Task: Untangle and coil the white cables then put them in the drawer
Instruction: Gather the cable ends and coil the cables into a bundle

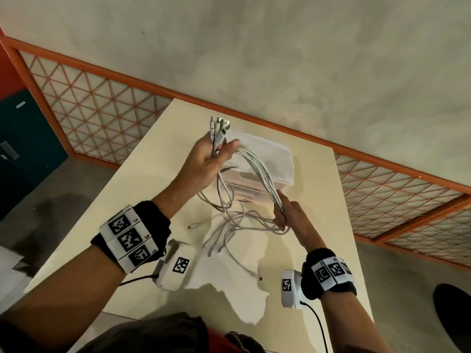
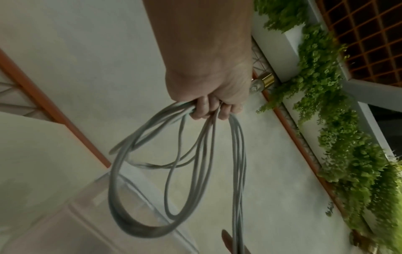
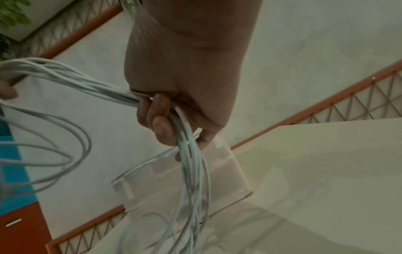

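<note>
Both hands are raised above the table, each closed around the same bundle of white cables [image 1: 257,169]. Held higher and farther to the left, the left hand [image 1: 209,161] grips the bundle just below its plug ends [image 1: 218,128], which fan out above the fist as short, stiff tips. Lower and nearer on the right, the right hand [image 1: 290,215] has its fingers [image 3: 161,118] curled around the same strands further along. Between the two fists the cables arc in a smooth, tight sheaf; below them the thin, round, rubbery cords fall in loose loops, and several tails lie sprawled on the table [image 1: 318,263], one ending in a small metal plug [image 1: 260,278] near the front edge.

From the left wrist, the fist [image 2: 208,86] shows long oval loops [image 2: 174,171] hanging from the curled fingers [image 2: 202,110].

Behind the cables, toward the far side of the table, stands a translucent plastic drawer unit [image 1: 270,164], boxy with rounded corners; its top is frosted white. Whether its drawer is pushed in or pulled out cannot be told.

Smooth, pale cream and matt, the tabletop carries hard shadows of the arms. Beyond it lies a mottled grey concrete floor, bordered by orange-framed panels [image 1: 96,108] with a diamond lattice. A teal cabinet [image 1: 23,141] stands at the far left, and leafy green plants [image 2: 352,154] trail along a white ledge.
</note>
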Demonstrator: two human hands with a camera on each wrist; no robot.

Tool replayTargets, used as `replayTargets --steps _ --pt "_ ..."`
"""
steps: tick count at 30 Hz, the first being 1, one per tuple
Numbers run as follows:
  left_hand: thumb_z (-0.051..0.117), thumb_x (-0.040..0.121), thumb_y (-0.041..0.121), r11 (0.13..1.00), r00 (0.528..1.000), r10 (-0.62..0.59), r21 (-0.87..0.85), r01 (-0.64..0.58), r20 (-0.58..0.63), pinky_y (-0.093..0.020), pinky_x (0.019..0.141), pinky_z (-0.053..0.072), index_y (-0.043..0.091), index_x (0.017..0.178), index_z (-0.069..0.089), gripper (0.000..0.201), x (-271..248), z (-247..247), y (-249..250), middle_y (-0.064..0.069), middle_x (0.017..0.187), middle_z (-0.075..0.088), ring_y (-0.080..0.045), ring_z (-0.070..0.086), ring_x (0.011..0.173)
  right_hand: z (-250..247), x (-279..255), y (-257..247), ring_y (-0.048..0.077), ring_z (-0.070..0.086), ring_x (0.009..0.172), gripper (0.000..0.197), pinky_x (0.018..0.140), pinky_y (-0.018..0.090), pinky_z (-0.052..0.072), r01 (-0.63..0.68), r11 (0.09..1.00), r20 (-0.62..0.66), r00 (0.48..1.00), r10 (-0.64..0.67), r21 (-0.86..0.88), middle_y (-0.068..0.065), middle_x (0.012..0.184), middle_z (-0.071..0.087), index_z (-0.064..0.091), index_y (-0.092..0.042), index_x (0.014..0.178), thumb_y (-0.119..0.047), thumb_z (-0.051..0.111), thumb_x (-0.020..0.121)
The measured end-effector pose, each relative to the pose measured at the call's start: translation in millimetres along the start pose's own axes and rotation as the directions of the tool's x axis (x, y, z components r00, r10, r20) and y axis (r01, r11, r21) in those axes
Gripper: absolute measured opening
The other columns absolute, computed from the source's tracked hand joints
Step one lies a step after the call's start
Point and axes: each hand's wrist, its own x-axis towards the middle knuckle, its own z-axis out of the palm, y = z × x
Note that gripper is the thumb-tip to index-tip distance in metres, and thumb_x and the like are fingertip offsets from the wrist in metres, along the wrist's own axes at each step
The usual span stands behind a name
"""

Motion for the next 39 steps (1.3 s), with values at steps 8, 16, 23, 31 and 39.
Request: replayTargets --steps 8,16,23,31,39 --pt "0.058 0.091 0.028 0.972 0.956 -0.113 0.167 0.162 -0.271 -0.023 0.056 0.038 0.017 0.065 0.041 0.033 -6 -6 -26 -0.008 0.062 0.044 -0.013 0.046 0.058 -47 11 -21 0.007 0.020 0.042 0.050 0.045 0.022 0.019 0.136 0.988 -0.232 0.961 -0.149 -0.070 0.003 0.052 0.022 0.032 -0.009 0.056 -0.033 0.047 0.097" --pt "0.066 0.085 0.021 0.596 0.864 -0.493 0.685 0.418 -0.098 -0.026 0.075 0.038 0.006 0.094 0.062 0.018 -38 3 -66 -0.006 0.095 0.069 -0.026 0.061 0.095 -67 4 -44 0.010 0.031 0.039 0.055 0.045 0.019 0.026 0.194 0.867 -0.156 0.943 -0.293 -0.459 -0.003 0.034 0.035 0.044 -0.002 0.046 -0.031 0.056 0.091" --pt "0.079 0.072 0.034 0.896 0.904 -0.385 0.312 0.317 0.188 -0.014 0.076 0.042 0.030 0.109 0.061 0.041 -45 60 -25 0.012 0.122 0.061 -0.004 0.056 0.108 -48 -8 -48 0.011 0.036 0.036 0.052 0.049 0.023 0.030 0.245 0.804 -0.003 0.956 -0.294 -0.542 -0.006 0.031 0.040 0.043 -0.009 0.042 -0.029 0.056 0.089" --pt "0.059 0.090 0.025 0.948 0.957 -0.192 0.292 0.124 0.217 -0.034 0.069 0.047 0.008 0.084 0.054 0.019 -48 90 -14 0.000 0.067 0.058 -0.013 0.057 0.064 -61 -21 -50 0.006 0.036 0.037 0.059 0.046 0.014 0.032 0.296 0.900 0.058 0.954 -0.293 -0.320 -0.006 0.040 0.039 0.055 -0.013 0.050 -0.052 0.045 0.093" --pt "0.058 0.092 0.024 0.966 1.000 0.003 0.259 -0.003 0.000 -0.010 0.064 0.041 0.030 0.075 0.049 0.019 -36 76 6 0.011 0.059 0.056 0.002 0.054 0.058 -55 -21 0 0.018 0.037 0.045 0.073 0.051 0.028 0.036 0.144 0.988 0.014 0.990 -0.143 -0.051 0.003 0.046 0.036 0.045 -0.006 0.054 -0.066 0.026 0.090"
